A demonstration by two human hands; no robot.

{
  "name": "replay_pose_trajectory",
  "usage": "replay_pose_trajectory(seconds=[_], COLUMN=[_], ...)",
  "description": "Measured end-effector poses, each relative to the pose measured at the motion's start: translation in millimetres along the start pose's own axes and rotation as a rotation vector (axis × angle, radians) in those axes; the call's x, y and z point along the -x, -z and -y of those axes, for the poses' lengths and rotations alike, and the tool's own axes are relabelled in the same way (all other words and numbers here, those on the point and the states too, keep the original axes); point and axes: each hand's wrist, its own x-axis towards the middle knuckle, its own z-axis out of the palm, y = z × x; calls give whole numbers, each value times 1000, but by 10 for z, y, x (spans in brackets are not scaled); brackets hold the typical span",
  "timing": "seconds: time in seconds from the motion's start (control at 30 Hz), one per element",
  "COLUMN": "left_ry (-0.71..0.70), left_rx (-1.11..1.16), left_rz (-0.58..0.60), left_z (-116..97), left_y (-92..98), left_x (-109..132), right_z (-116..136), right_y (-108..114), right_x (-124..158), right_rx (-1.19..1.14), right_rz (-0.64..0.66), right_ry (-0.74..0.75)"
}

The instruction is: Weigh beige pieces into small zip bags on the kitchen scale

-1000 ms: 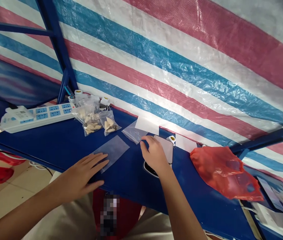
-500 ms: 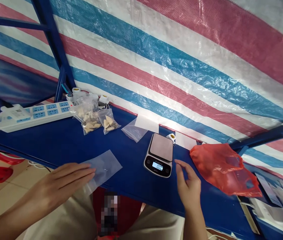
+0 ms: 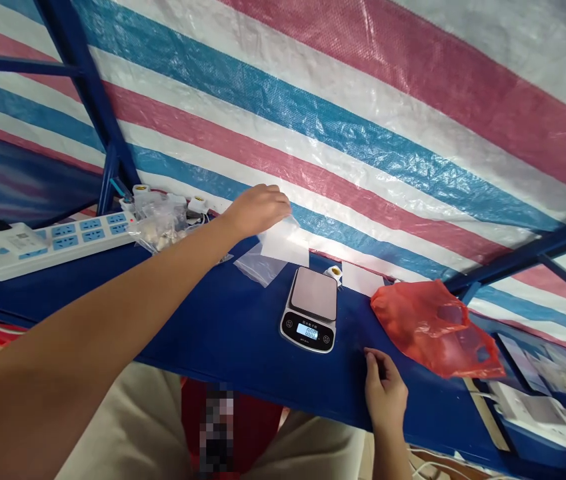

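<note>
My left hand [image 3: 260, 210] reaches to the back of the table, its fingers closed on a clear plastic bag [image 3: 289, 225] that shows partly below the fingertips, over a white sheet of paper [image 3: 290, 248]. Another clear bag [image 3: 260, 265] lies flat beside that paper. A kitchen scale [image 3: 314, 293] stands at the middle, its lit display apparently reading zero. To the right of the scale, my right hand [image 3: 387, 390] rests near the table's front edge, fingers curled with thumb and forefinger tips together, nothing visible in them. My left forearm partly hides filled clear bags [image 3: 157, 230].
A white power strip [image 3: 63, 243] lies at the left. At the right are a crumpled red plastic bag [image 3: 433, 327] and white devices [image 3: 537, 417]. A white card [image 3: 363, 279] lies behind the scale. Striped sheeting [image 3: 313, 153] slopes up along the table's back.
My left hand has moved from the front edge to the back of the table, taking the clear bag from there with it. My right hand has drawn slightly away from the scale, towards me.
</note>
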Motion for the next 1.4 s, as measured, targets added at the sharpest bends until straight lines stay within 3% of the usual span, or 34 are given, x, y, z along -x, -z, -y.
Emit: replay_pose_trajectory(seconds=[0.07,0.17,0.27,0.4,0.53,0.63,0.7,0.8,0.87,0.93,1.0,1.13,1.27,1.4], left_ry=[-17,49,64,63,41,35,100,468,730,832,848,816,783,785], left_rx=[-71,-110,-60,-8,39,62,73,41,-28,-82,-102,-98,-66,-57], left_rz=[31,89,246,331,374,372,307,90,16,82,196,416,557,621], left_z=[2,-90,-177,-180,-175,-209,-185,19,249,493,696,900,848,605], left_y=[-120,-314,-540,-753,-784,-692,-548,-188,103,357,510,532,516,530], left_x=[171,650,1045,1175,1152,1185,1205,1200,1191,1202,1246,1412,1525,1487], right_z=[14,35,51,59,61,59,57,56,57,59,60,61,59,64], right_y=[5,8,10,17,14,12,15,26,33,37,35,26,21,20], right_x=[1,2,4,16,19,15,13,9,4,-3,-8,-12,-11,-3], right_rx=[-3,-7,-4,-1,-1,3,5,5,11,20,28,27,13,6], right_rz=[4,23,19,10,17,18,20,25,34,43,48,54,57,44], right_ry=[-3,1,5,14,16,14,8,-8,-31,-56,-77,-87,-89,-70])
